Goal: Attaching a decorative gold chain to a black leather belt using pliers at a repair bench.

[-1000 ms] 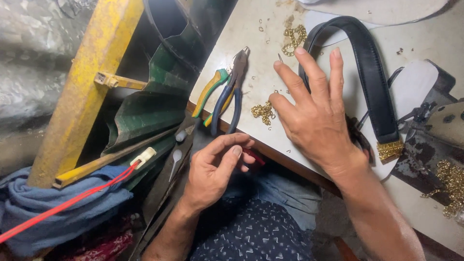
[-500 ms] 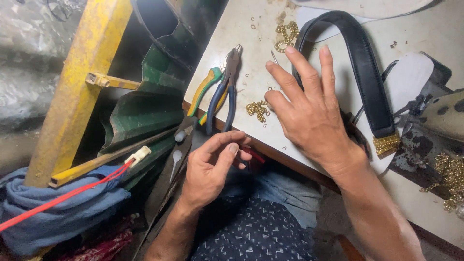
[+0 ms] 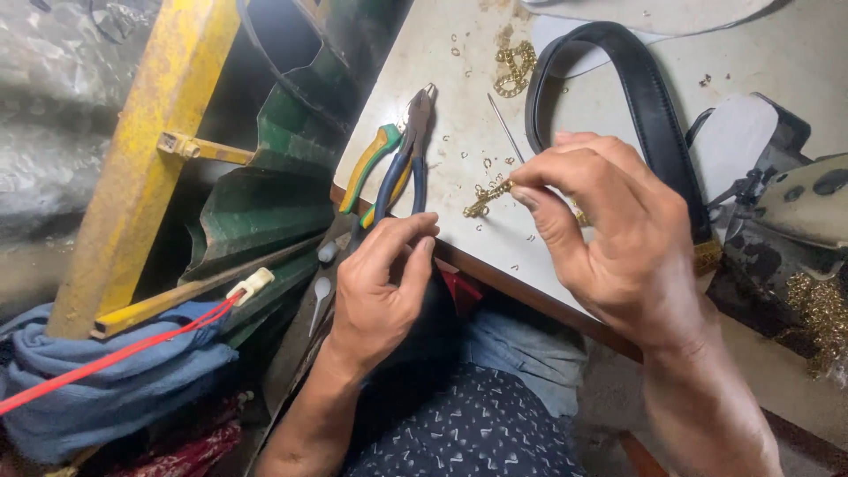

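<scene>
While the pale worktable (image 3: 459,132) carries a black strap (image 3: 649,97) looped across its top, the right hand (image 3: 618,238) hovers over the near edge, thumb and fingertips pinched shut on a short gold chain piece (image 3: 486,199) just above the tabletop. Below the edge, the left hand (image 3: 380,291) curls loosely, holding nothing, just beside the blue-handled pliers (image 3: 406,163). More gold chain (image 3: 515,69) lies farther back, loose rings scattered about.
</scene>
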